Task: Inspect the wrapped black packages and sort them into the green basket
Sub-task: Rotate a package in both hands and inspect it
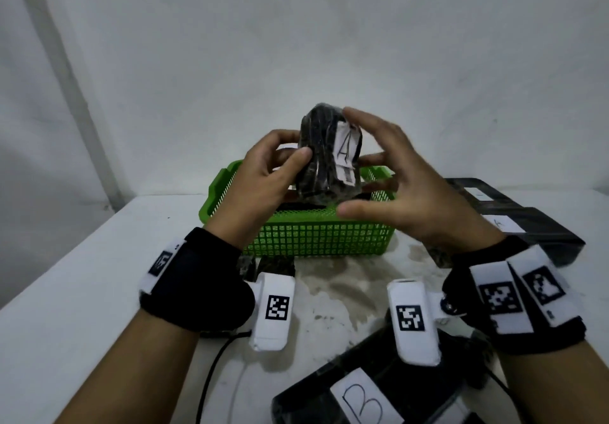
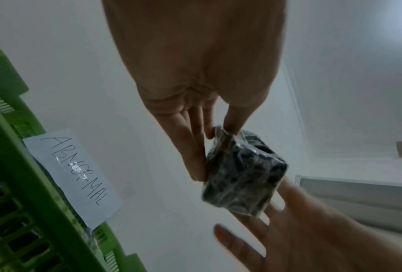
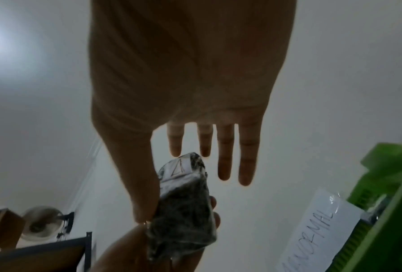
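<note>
A black package (image 1: 321, 160) wrapped in clear film, with a white label marked "A", is held upright above the green basket (image 1: 323, 235). My left hand (image 1: 280, 166) pinches its left side between thumb and fingers (image 2: 195, 156). My right hand (image 1: 389, 176) is beside the package on the right, fingers straight and spread. In the right wrist view its thumb (image 3: 144, 193) lies along the package (image 3: 183, 211). The left wrist view shows the package (image 2: 242, 174) with the right palm below it. A paper reading "ABNORMAL" (image 2: 74, 174) is fixed to the basket wall (image 2: 20, 184).
Dark packages lie inside the basket (image 1: 296, 206). A black package labelled "B" (image 1: 362, 400) lies at the near edge of the white table (image 1: 82, 275). Flat black packages (image 1: 514, 219) sit at the right, small ones (image 1: 273, 263) in front of the basket.
</note>
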Available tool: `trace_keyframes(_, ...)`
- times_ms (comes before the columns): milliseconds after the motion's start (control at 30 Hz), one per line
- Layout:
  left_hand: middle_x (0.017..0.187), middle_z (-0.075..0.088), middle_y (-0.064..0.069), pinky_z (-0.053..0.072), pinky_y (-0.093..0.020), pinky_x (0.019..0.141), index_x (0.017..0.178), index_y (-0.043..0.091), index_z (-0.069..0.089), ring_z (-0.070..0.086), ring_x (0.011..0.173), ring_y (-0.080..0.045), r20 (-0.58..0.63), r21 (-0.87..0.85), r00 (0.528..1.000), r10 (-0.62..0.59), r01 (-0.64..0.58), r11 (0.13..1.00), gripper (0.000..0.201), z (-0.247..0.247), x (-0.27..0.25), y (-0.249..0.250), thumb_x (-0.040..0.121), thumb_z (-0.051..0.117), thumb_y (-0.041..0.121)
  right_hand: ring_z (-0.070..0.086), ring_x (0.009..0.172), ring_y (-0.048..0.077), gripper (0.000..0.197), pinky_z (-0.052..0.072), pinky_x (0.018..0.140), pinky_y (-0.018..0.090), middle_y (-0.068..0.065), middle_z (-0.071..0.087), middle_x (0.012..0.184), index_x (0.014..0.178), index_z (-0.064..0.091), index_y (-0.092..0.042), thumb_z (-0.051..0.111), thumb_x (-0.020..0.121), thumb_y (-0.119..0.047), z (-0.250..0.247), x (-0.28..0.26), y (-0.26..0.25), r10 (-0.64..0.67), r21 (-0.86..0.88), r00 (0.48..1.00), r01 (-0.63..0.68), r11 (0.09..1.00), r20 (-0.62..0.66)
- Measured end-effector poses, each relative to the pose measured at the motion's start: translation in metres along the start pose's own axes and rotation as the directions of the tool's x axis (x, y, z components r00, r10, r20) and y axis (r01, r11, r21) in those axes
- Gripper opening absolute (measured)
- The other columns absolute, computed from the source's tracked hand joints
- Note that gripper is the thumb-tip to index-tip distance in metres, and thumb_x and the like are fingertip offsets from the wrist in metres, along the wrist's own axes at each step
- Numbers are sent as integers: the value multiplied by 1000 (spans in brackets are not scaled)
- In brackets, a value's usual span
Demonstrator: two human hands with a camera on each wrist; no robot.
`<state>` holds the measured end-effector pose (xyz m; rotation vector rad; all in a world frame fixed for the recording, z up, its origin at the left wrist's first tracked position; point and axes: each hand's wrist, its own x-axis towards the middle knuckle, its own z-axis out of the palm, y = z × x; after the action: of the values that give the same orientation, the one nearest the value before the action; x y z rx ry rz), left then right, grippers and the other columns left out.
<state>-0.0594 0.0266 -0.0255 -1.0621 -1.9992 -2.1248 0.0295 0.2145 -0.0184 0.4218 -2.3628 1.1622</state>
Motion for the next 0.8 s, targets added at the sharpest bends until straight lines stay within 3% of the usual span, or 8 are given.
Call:
trace_keyframes(100,107,69,-1,54,-21,64,118,15,62,70,87,-4,3,24,998,-60,60,998,20,-2,1,-7,100,56,21,29,146,2,114,38,113,26,-17,18,163,158,20,-41,91,70,-32,4,2,2,-19,-176,998,30,984,63)
trace_keyframes(200,99,71,-5,54,-19,61,115,10,63,71,80,-4,18,47,994,-112,111,993,18,-1,6,-11,100,56,17,42,134,6,103,36,107,20,-11,41,148,153,34,-31,89,66,-38,8,9,7,-4,-265,1000,-1,964,-16)
trace_keyframes(333,108,73,-4,58,-30,71,120,17,63,73,93,-17,120,246,974,-191,157,956,20,-1,29,-16,103,51,18,46,121,7,99,32,91,6,-3,48,136,146,43,-25,90,61,-42,-8,34,11,95,-427,993,-58,902,64)
trace_keyframes(433,120,62,0,61,-37,79,149,20,37,71,94,-19,116,367,957,-266,208,907,45,-1,48,-24,105,46,18,43,126,14,102,35,99,23,3,46,142,149,40,-22,91,62,-41,-29,70,13,216,-573,969,-111,812,119)
trace_keyframes(500,113,61,1,59,-42,84,146,19,36,69,93,-18,115,503,962,-249,159,849,44,-2,58,-33,104,47,22,42,133,22,103,38,109,36,5,39,146,149,39,-20,91,63,-43,-35,98,18,321,-661,935,-145,736,152)
trace_keyframes(600,105,68,0,55,-34,77,129,17,51,67,86,-18,191,617,925,-329,148,773,29,-3,63,-48,102,50,28,47,125,26,97,44,106,45,5,44,137,142,47,-18,93,61,-45,-28,134,36,485,-807,830,-75,586,275)
trace_keyframes(667,101,72,1,51,-29,75,118,18,60,66,83,-14,267,675,890,-369,101,731,23,-4,64,-56,102,51,31,56,117,26,85,50,100,44,3,57,126,132,57,-17,94,60,-43,-18,151,56,599,-842,701,3,540,387)
trace_keyframes(800,91,66,8,46,-19,70,111,21,63,60,78,-4,380,700,819,-431,49,712,22,-3,61,-68,102,50,37,47,120,15,85,40,96,26,-1,50,141,145,48,-17,90,72,-29,-11,167,91,760,-855,451,15,518,468)
